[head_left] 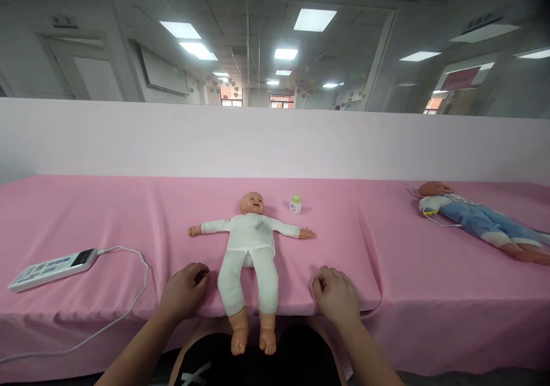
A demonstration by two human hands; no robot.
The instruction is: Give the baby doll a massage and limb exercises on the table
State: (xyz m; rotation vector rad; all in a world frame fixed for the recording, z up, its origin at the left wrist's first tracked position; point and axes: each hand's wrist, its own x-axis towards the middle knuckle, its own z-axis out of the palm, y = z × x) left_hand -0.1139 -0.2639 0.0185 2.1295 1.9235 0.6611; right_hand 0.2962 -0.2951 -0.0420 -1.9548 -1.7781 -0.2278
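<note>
Item: baby doll (250, 243) in white clothes, lying face up on the pink cloth (107, 220), arms spread, bare feet past the near edge. Left hand (184, 290): fingers curled, resting on the cloth just beside the doll's leg, holding nothing. Right hand (336, 295): loosely curled, on the cloth at the other side, likewise holding nothing. Small bottle (295, 204) stands near the doll's head. Second doll (476, 219) lies well apart at right. White device (51, 267) with cable at left.
</note>
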